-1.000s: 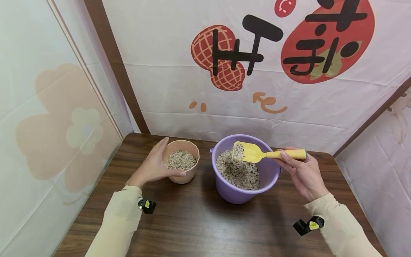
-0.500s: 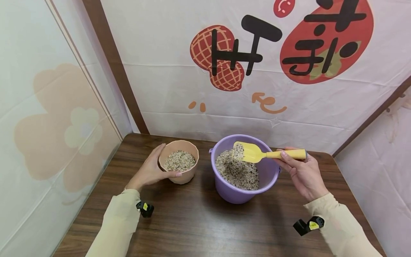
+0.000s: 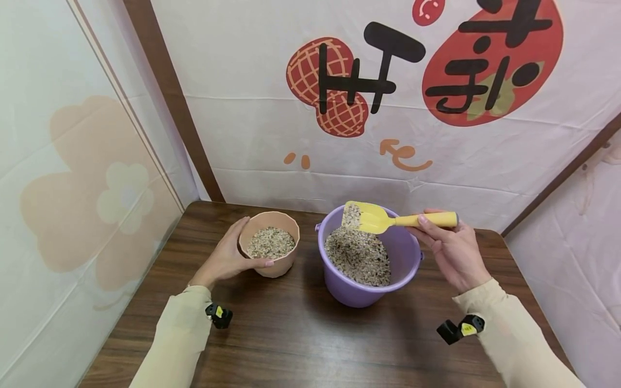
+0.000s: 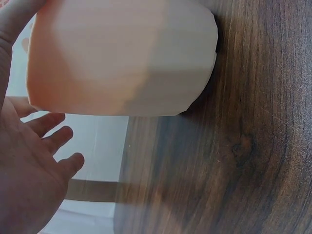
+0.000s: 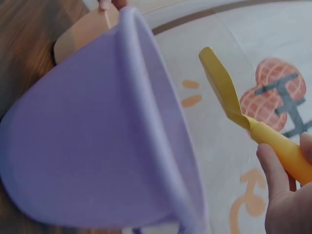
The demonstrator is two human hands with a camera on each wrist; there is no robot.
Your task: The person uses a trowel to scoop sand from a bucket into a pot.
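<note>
My left hand (image 3: 224, 263) grips the rim of a peach-coloured flowerpot (image 3: 275, 270), thumb along its near side and index finger at its left. In the left wrist view the other fingers curl loosely beside the pot. Pale speckled granules (image 3: 271, 242) fill much of it. My right hand (image 3: 453, 252) holds a yellow scoop (image 3: 374, 219) by its handle, with some granules near the tip of its blade. The scoop is above the rim of a purple bucket (image 3: 354, 295), as the right wrist view shows. More of the grainy mix (image 3: 359, 257) lies inside the bucket.
Pot and bucket stand side by side toward the back of a dark wood-grain table (image 3: 301, 334). Close behind rises a white cloth wall (image 3: 242, 134) with printed pictures and lettering. Another cloth panel (image 3: 58, 258) borders the left side.
My left hand closed onto the pot's rim, and the pot shifted slightly left. Over the last half second, my right hand raised the loaded scoop and moved it slightly left.
</note>
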